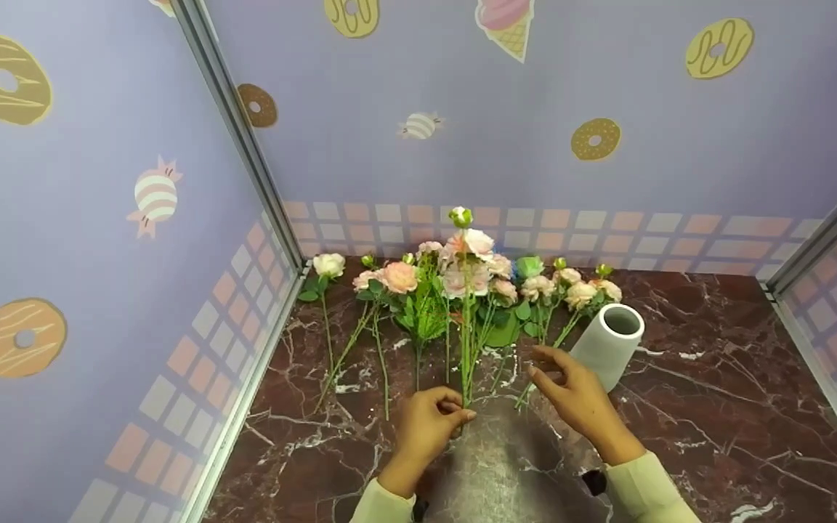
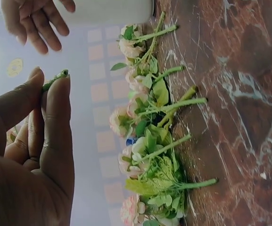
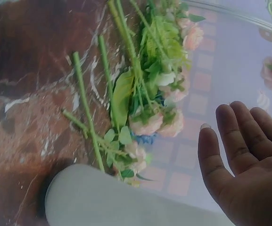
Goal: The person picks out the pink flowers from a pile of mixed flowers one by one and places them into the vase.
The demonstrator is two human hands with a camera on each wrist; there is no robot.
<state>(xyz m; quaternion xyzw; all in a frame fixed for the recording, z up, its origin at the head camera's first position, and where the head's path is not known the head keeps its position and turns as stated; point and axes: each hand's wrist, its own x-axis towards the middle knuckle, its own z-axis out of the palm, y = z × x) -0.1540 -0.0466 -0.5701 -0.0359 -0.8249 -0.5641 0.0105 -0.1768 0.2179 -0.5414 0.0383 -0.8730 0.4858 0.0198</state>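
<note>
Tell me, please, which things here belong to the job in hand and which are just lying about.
Seemingly part of the job:
pale pink flower spray, its stem pinched by the left hand
pale vase, near the open right hand

Seemingly just lying about:
other flowers, untouched on the tabletop
green leafy sprig among them

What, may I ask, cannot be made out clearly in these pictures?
Head view: the number of held stems, which overlap.
Head view: part of the base of the white vase, behind the right hand.
Left wrist view: most of the held blossoms, hidden behind the left hand.
Right wrist view: the full shape of the blue petals, partly covered by pink blossoms.
</note>
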